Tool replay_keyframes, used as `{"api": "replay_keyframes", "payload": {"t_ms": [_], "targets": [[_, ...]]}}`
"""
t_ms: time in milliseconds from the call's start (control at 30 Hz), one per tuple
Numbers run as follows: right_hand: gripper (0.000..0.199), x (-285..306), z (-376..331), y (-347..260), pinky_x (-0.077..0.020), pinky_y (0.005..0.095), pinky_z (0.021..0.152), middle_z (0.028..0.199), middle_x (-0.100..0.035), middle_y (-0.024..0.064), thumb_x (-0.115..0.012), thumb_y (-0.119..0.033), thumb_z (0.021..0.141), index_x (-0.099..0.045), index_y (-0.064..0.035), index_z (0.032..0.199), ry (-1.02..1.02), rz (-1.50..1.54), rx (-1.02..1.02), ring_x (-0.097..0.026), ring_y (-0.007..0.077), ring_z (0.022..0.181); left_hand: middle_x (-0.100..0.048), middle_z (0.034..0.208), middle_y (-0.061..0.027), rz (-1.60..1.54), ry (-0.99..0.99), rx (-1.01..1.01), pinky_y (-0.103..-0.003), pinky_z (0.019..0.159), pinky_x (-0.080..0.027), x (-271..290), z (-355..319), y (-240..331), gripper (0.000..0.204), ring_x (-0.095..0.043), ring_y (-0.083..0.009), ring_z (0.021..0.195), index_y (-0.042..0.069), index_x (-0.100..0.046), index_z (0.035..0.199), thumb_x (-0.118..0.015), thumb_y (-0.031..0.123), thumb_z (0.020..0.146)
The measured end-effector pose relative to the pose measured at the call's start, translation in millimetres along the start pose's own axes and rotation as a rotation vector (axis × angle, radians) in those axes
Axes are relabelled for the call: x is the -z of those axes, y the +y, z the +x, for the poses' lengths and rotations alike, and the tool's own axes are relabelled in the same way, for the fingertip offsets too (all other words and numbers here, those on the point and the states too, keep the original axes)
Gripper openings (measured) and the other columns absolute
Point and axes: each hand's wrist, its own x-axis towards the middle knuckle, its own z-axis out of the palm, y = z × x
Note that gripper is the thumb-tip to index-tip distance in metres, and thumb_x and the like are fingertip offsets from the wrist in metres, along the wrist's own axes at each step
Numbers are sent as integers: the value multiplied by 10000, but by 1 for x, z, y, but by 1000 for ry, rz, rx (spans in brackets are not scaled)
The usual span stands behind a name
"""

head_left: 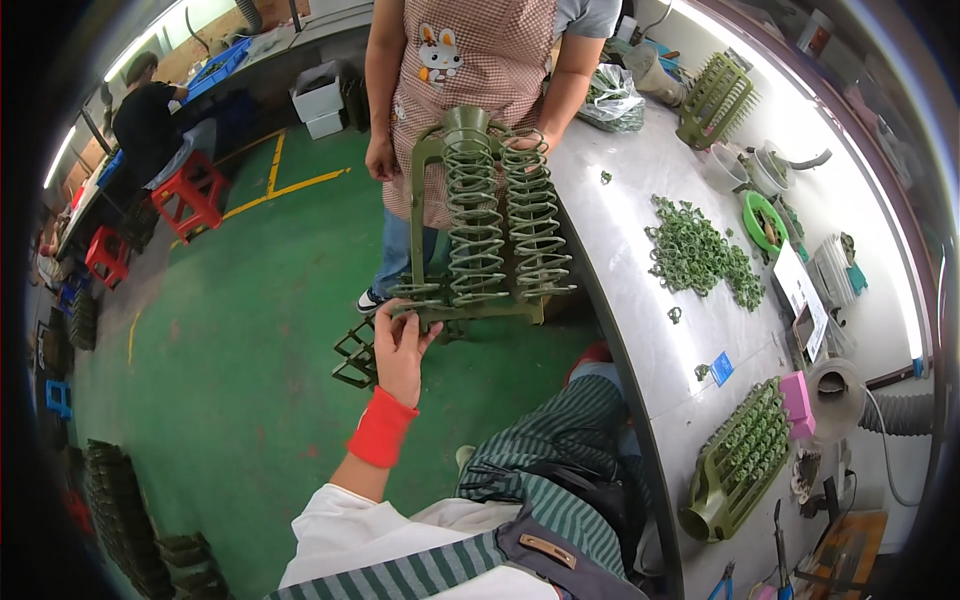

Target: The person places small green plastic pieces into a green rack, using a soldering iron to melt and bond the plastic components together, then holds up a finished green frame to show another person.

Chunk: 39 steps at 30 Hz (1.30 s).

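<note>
My left hand (pixel 398 352), a red band on its wrist, pinches the lower left corner of an olive-green rack (pixel 484 312). The rack has a straight frame, a funnel-shaped end at the top and columns of stacked wire-like rings along it. A person in a checked apron (pixel 470 75) stands across from me, with one hand (pixel 535 140) at the rack's upper right. That person's other hand (pixel 381 160) hangs by their side. Behind my fingers an open green lattice (pixel 352 362) shows, partly hidden. My right hand is out of the picture.
On the metal table (pixel 640 330) at my right lie a pile of small green parts (pixel 695 248), a similar green rack (pixel 740 465), a green bowl (pixel 765 222) and pliers (pixel 724 582). Red stools (pixel 192 197) and a seated person (pixel 155 120) are far left.
</note>
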Motion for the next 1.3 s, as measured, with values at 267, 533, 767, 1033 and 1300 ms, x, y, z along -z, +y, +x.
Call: {"api": "replay_keyframes", "payload": {"t_ms": [267,533,767,1033,1300], "targets": [[532,4,-2,-23,-514,427,802,1079,-622,208,-704,-422,851,-599,7,1148,14,-140,153,-615,341,918,-528,1016,-59,-20,5,68,-367,898,-543,-12,-6,-18,221,-566,-152,871,66,-435,1191,-474,24,977],[489,-1,-6,-12,-489,454,850,1074,-632,193,-726,-343,842,-601,-8,1175,31,-127,23,-615,352,932,-572,1102,-83,-38,5,82,-367,930,-513,-7,-9,-22,270,-608,-193,980,80,-412,1234,-501,66,980],[465,-6,-5,3,-489,452,818,1092,-613,190,-707,-307,859,-575,-8,1190,12,-35,46,-607,345,920,-565,1052,-67,13,-13,70,-330,907,-539,-19,-14,-14,231,-621,-196,981,64,-434,1206,-494,67,984],[496,-5,-14,-8,-533,390,734,1074,-611,183,-714,-315,855,-557,-8,1212,-38,-61,78,-618,302,879,-594,1074,-93,86,20,86,-322,812,-542,-22,-20,-7,262,-650,-206,895,67,-427,1201,-526,186,989],[555,-8,-38,-10,-456,341,922,1398,-463,118,-517,41,920,-389,-105,1439,-176,36,-236,-522,246,1118,-571,789,0,455,-252,235,-199,572,-401,-54,-74,-24,121,-503,-54,659,76,-566,990,-540,194,984]]}}
